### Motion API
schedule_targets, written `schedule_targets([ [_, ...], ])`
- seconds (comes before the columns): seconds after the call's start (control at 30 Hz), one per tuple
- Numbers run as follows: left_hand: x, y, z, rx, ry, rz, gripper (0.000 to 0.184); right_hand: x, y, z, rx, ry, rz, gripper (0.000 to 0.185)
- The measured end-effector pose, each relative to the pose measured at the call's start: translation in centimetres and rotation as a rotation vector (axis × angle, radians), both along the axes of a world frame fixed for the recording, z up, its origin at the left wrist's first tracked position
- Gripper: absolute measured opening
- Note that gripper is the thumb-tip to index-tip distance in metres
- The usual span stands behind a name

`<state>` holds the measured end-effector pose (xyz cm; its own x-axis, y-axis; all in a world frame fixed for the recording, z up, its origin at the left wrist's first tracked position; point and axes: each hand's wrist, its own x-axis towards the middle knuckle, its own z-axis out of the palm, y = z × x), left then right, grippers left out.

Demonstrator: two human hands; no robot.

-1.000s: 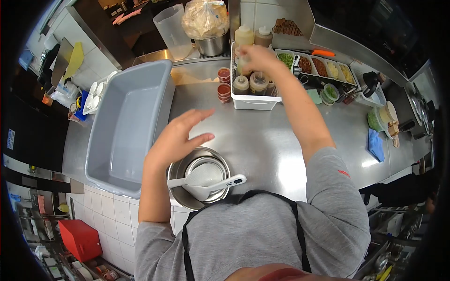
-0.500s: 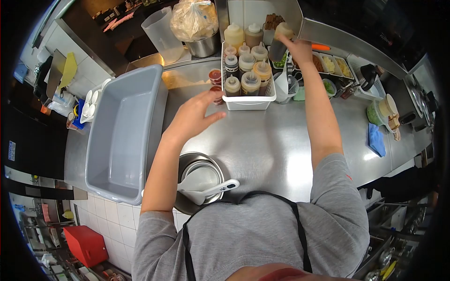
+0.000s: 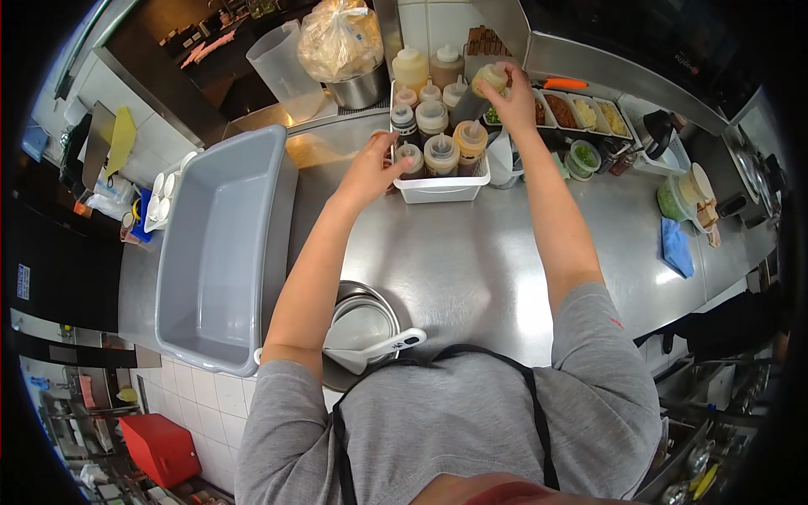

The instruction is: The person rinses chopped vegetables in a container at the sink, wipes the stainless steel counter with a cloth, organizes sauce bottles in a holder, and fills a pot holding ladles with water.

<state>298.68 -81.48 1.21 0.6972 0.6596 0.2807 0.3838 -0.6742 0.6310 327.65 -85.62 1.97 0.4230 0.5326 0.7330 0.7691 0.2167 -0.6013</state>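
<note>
A white plastic basket (image 3: 439,192) packed with several squeeze bottles stands on the steel counter. My right hand (image 3: 513,101) grips a squeeze bottle (image 3: 471,104) with a pale top, tilted over the basket's right rear side. At the basket's front left corner, my left hand (image 3: 367,175) is curled on the rim, its thumb beside a front squeeze bottle (image 3: 412,162). Its fingertips are partly hidden. An orange-topped squeeze bottle (image 3: 470,141) stands in the basket's right front part.
A large grey tub (image 3: 210,244) takes up the left of the counter. Near my body sits a metal pot (image 3: 396,307) with a strainer and a white-handled utensil (image 3: 396,342). Food trays (image 3: 589,114) line the back right; a blue cloth (image 3: 676,248) lies further right.
My right hand has brought the squeeze bottle left and toward the basket, tilting it. My left hand has moved right and up onto the basket's left rim.
</note>
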Motion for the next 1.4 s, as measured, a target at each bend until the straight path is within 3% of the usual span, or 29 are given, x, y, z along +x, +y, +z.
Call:
schedule_targets([
  [0.07, 1.2, 0.7, 0.7, -0.092, 0.009, 0.04, 0.059, -0.6, 0.0, -0.7, 0.016, 0.06, 0.017, 0.055],
  [0.17, 3.5, 3.6, 0.9, -0.153, -0.054, 0.139, 0.058, -1.2, 0.6, -1.4, -0.028, -0.111, -0.004, 0.048],
  [0.23, 4.9, 5.5, 0.2, 0.042, -0.013, 0.219, 0.057, -1.1, 0.8, -1.4, -0.103, -0.071, 0.024, 0.049],
  [0.33, 6.3, 7.5, -0.6, 0.13, 0.095, 0.129, 0.059, -0.6, 0.8, -1.0, -0.278, 0.01, 0.056, 0.052],
  [0.47, 8.1, 8.4, -1.6, 0.09, 0.188, 0.131, 0.066, -0.3, 1.1, -0.8, -0.427, -0.024, 0.126, 0.052],
  [0.67, 8.2, 8.5, -1.7, 0.151, 0.087, 0.17, 0.053, -1.0, 1.2, 0.6, -0.597, -0.139, 0.018, 0.053],
  [0.93, 6.8, 9.0, 3.5, 0.205, 0.039, 0.107, 0.053, -1.0, 2.3, 0.0, -0.676, -0.19, -0.005, 0.056],
  [1.1, 5.0, 7.8, 10.8, 0.129, 0.034, 0.047, 0.061, -1.2, 2.3, 0.3, -0.821, -0.227, -0.047, 0.064],
  [1.27, 3.7, 6.5, 16.1, 0.234, -0.091, 0.044, 0.062, -0.5, 3.5, -0.4, -0.913, -0.292, -0.043, 0.067],
  [1.3, 3.5, 6.2, 16.8, 0.38, -0.08, 0.048, 0.064, -0.4, 3.5, -0.4, -0.934, -0.297, -0.04, 0.068],
  [1.4, 2.7, 4.5, 18.8, 0.273, -0.017, 0.108, 0.068, -0.1, 3.5, -0.2, -0.966, -0.211, -0.026, 0.071],
])
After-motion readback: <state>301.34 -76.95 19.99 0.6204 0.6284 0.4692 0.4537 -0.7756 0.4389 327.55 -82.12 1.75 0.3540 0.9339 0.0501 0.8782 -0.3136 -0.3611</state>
